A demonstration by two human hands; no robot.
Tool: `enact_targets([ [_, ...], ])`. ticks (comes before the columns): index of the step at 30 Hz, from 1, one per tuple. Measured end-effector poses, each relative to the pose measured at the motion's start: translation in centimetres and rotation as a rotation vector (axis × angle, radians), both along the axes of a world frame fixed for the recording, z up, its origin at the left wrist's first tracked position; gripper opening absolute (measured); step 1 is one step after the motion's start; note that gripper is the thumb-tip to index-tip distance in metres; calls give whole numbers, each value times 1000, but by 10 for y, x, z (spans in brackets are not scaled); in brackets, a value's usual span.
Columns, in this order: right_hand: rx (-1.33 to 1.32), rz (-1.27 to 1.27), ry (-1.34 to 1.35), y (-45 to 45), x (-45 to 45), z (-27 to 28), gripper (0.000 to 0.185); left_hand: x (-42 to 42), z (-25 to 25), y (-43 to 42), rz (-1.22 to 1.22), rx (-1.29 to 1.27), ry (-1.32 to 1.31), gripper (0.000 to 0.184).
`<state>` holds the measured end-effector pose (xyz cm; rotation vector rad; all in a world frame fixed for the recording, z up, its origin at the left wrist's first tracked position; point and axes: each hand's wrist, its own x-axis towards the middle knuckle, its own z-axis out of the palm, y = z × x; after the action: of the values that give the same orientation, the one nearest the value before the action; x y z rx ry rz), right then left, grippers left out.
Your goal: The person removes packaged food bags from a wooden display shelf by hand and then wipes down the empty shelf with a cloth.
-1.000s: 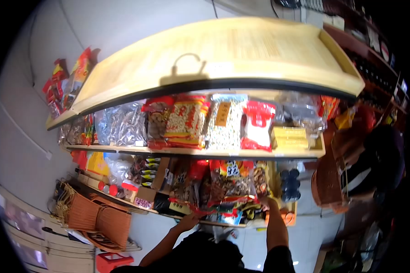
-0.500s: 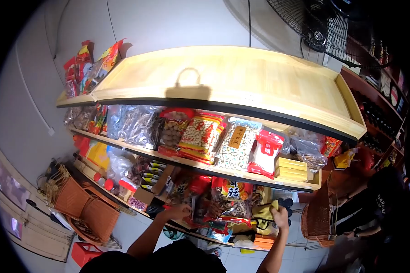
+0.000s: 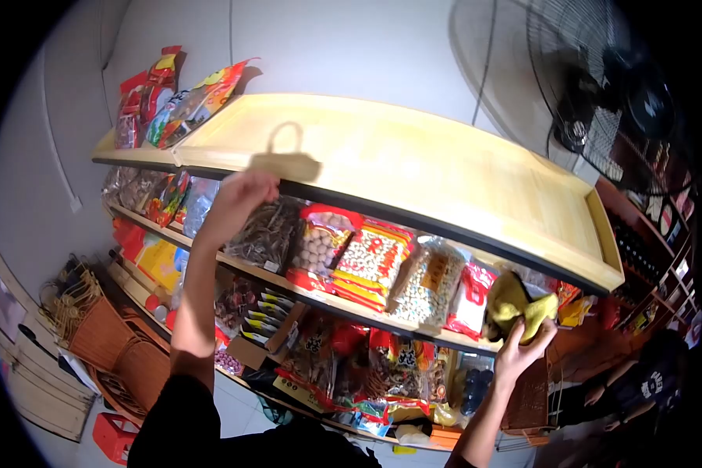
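Note:
My right hand (image 3: pixel 522 351) grips a yellow and dark cloth (image 3: pixel 515 303) at the right end of the middle shelf, in front of the sugar-like white and red packet (image 3: pixel 471 299). My left hand (image 3: pixel 246 195) is raised at the front edge of the upper shelf (image 3: pixel 382 140). Its fingers look curled but are blurred, and whether they touch the edge is unclear. Below it lies a clear bag of dark dried goods (image 3: pixel 264 238). Further right stand a bag of round brown nuts (image 3: pixel 317 246), a red and yellow bag of pale nuts (image 3: pixel 373 264) and a clear bag of pale pieces (image 3: pixel 427 282).
Colourful packets (image 3: pixel 199 101) lean at the upper shelf's left end. A black fan (image 3: pixel 600 101) is at upper right. Bags of dried mushrooms (image 3: pixel 405 363) fill the lower shelf. Wicker chairs (image 3: pixel 125 335) and a red stool (image 3: pixel 115 437) stand left; another person (image 3: pixel 651 382) is at right.
My left hand has risen from the lower shelf to the upper shelf's edge. My right hand has lifted the yellow cloth from the lower shelf to the middle shelf. The view has shifted.

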<state>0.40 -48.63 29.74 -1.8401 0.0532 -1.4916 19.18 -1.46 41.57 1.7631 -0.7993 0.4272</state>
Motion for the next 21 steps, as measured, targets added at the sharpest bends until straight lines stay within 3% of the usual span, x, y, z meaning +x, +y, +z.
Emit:
enact_targets([
  [3,-249,-72,-170,28,40,64,33,63,41,30,264,16,-186,15],
  [7,-561,-110,-149,75,94,153,31,149,63,78,307,-53,-391,15],
  [9,-502,-30,7,88,134,167,29,181,67,105,421,37,-379,14],
  [10,-446,123,174,96,151,173,28,199,68,120,351,60,-192,13],
  [12,-402,428,475,111,190,185,27,238,44,143,429,123,-323,13],
  [13,-602,413,595,119,202,192,29,256,32,153,516,214,-444,14],
  [14,-611,418,835,133,214,202,29,261,29,164,417,320,-108,17],
  [15,-612,423,1072,149,228,210,30,258,28,167,423,308,-104,17],
  [17,-755,331,1151,183,261,223,31,252,29,153,422,344,-361,18],
  [21,-1102,125,1217,251,326,229,41,238,33,148,522,343,-193,23],
])
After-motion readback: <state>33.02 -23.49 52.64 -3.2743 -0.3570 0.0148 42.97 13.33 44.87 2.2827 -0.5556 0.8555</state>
